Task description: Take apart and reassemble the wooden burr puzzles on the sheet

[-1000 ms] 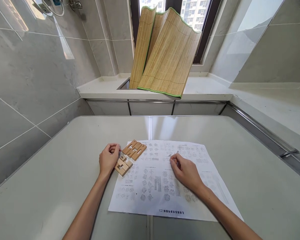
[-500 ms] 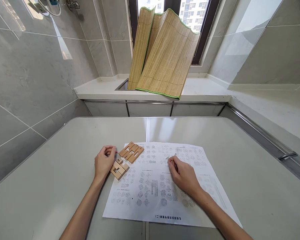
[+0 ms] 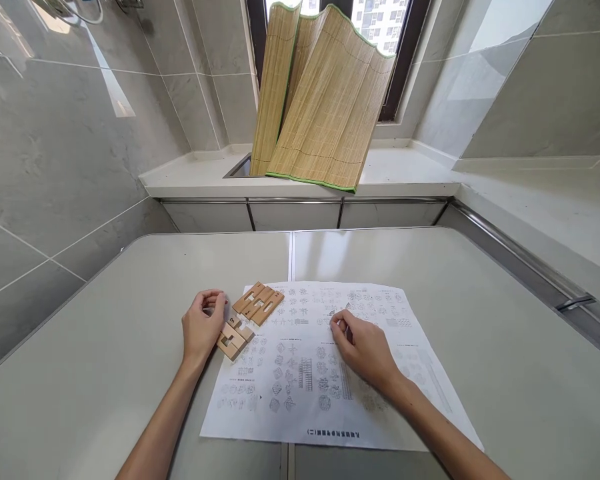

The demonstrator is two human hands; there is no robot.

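My left hand (image 3: 201,328) rests at the left edge of the printed sheet, fingers loosely curled in, with nothing visible in them. Right beside it lie light wooden puzzle pieces (image 3: 231,343), notched and set close together; one small piece bears a number. Just beyond is a row of flat wooden puzzle pieces with cut-out slots (image 3: 259,303), side by side on the sheet's upper left corner. My right hand (image 3: 365,347) lies on the right half of the sheet, its thumb and fingers drawn together, and I see nothing held. The paper sheet (image 3: 295,423) carries many small diagrams, upside down to me.
The sheet lies on a pale table (image 3: 105,373) with a seam down its middle. Behind it, a folded bamboo mat (image 3: 325,113) leans on a white ledge (image 3: 405,170) before a window. Grey tiled walls (image 3: 70,153) stand at the sides; a metal rail (image 3: 520,250) runs along the right.
The view has shifted slightly, so everything appears a little further left. Both hands and the wooden pieces keep their places on the sheet.
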